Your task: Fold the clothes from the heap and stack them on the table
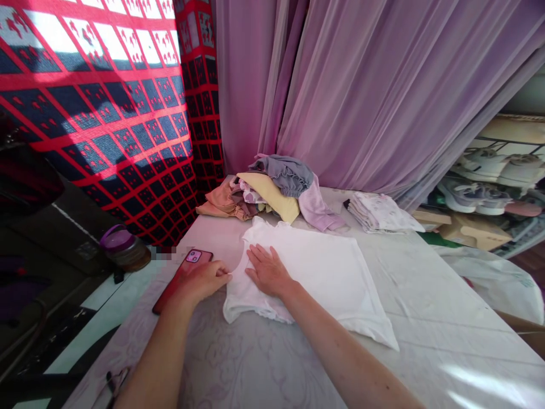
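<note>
Lilac curtains (pixel 383 85) are hanging here, a red-checked cloth (pixel 123 96) is catching sunlight, and shoes (pixel 481 166) are sitting over there.

Table (pixel 426 295) right of the white garment (pixel 327 261) is free; a clothes heap (pixel 272 187) (tall) bars the far side.

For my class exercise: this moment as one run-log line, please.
left hand: curled at edge of white garment; right hand: flat on it; surface: table; near left hand: red phone; behind garment: clothes pile

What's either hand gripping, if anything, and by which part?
The left hand appears to pinch the white garment by its left edge; the right hand lies flat on it.
</note>
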`<state>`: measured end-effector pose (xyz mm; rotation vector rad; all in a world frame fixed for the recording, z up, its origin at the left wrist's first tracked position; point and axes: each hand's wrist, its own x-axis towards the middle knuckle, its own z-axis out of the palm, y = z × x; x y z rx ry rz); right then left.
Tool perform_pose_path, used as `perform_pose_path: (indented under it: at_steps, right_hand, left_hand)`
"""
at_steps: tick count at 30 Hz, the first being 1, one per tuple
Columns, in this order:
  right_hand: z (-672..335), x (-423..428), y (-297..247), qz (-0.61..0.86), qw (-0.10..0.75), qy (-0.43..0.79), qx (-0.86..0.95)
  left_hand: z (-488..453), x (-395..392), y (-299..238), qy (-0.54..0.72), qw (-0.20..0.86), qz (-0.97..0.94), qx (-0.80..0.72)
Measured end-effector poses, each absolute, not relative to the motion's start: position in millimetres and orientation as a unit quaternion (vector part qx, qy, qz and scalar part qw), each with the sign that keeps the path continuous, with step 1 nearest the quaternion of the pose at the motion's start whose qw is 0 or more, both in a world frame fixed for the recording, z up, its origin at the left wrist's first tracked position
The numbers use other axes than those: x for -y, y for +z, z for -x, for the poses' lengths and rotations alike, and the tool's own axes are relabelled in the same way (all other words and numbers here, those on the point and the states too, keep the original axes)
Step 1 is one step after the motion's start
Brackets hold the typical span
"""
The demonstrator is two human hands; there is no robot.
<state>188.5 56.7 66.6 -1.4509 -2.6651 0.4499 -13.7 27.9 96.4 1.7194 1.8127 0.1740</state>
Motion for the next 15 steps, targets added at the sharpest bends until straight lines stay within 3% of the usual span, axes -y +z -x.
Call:
perform_pose_path:
  at_steps: [15]
  right_hand:
    - [-182.8, -14.4, 69.3, 0.427, 0.076, 0.21, 0.876]
  left_hand:
    - [10.7, -28.5, 90.3, 0.065, 0.287, -0.656, -0.695]
